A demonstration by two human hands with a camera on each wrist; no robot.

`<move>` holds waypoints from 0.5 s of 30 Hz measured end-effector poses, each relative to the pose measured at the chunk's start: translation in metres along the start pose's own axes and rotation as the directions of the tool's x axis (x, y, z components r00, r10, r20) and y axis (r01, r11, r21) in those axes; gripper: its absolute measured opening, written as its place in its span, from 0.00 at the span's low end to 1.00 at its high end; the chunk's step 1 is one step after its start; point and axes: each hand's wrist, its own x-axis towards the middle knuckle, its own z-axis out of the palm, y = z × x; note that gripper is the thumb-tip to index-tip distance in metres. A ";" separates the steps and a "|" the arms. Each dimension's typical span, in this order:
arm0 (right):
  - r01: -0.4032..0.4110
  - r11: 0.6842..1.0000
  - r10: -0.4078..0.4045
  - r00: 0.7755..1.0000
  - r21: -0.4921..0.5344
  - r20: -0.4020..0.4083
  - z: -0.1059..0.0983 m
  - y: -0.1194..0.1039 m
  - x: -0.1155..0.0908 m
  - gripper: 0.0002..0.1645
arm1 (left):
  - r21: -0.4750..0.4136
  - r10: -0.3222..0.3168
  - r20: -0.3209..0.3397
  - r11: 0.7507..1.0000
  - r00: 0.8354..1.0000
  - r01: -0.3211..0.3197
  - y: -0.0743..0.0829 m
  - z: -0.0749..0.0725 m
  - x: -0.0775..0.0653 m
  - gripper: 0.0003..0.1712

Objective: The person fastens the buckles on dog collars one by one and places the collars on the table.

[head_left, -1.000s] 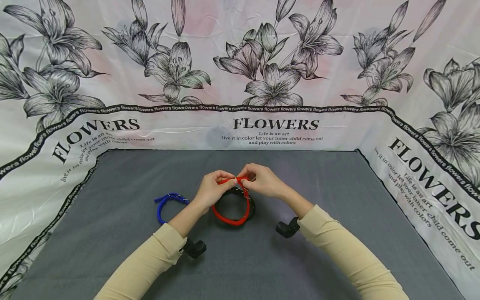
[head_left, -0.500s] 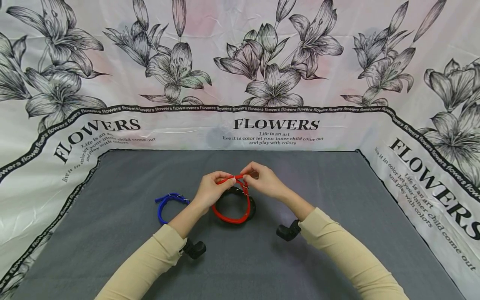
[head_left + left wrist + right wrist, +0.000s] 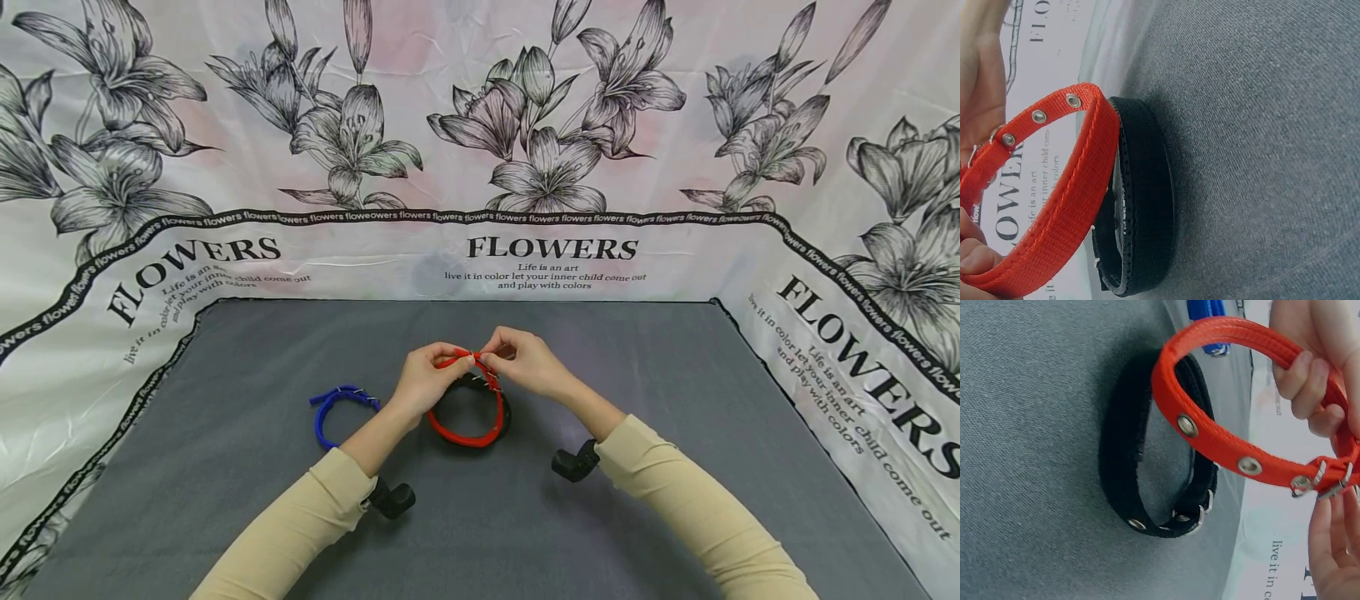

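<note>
A red collar (image 3: 465,442) with metal eyelets is held up as a loop over a black collar (image 3: 507,417) on the grey cloth. My left hand (image 3: 422,382) grips the red strap; in the right wrist view, that hand's fingers (image 3: 1310,384) curl round it. From the other side my right hand (image 3: 525,360) pinches the strap by the buckle (image 3: 1329,478), its fingertips close to the left ones. The strap's end is mostly hidden by the fingers. The left wrist view shows the red loop (image 3: 1054,231) overlapping the upright black band (image 3: 1147,194).
To the left, partly behind the left forearm, lies a blue collar (image 3: 322,421) with a buckle. A black device (image 3: 576,458) is worn at each cuff. Grey cloth (image 3: 637,350) covers the table, and a flower-printed sheet (image 3: 555,250) rises at the back and sides.
My right fingertips rose slightly with the strap, then came back down closer to the left hand. The red loop has shifted slightly right. The black and blue collars have stayed in place.
</note>
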 end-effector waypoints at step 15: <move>0.024 0.999 -0.027 0.998 -0.038 -0.058 0.007 0.001 -0.003 0.03 | -0.010 -0.012 0.003 1.000 1.000 0.012 0.000 0.001 0.000 0.13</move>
